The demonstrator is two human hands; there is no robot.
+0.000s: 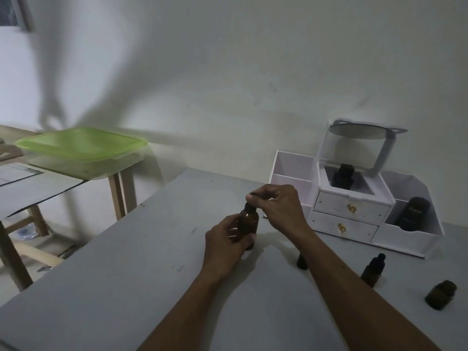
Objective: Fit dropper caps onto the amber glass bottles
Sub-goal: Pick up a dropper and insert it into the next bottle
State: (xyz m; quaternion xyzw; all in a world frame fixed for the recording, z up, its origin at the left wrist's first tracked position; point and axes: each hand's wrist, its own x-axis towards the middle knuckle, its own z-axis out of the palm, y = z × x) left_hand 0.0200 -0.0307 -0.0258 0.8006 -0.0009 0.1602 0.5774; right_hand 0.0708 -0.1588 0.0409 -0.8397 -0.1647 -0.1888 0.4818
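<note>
Grey table: I am seeing left hand gripping amber bottle, right hand pinching its dropper cap; white organizer holding dark bottle, black container

My amber bottle is glossy glass; the counter beneath it matt, scuffed grey; the organiser beyond it smooth white plastic.

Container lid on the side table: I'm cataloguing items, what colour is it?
The lid is translucent lime green, seen best in the head view.
</note>
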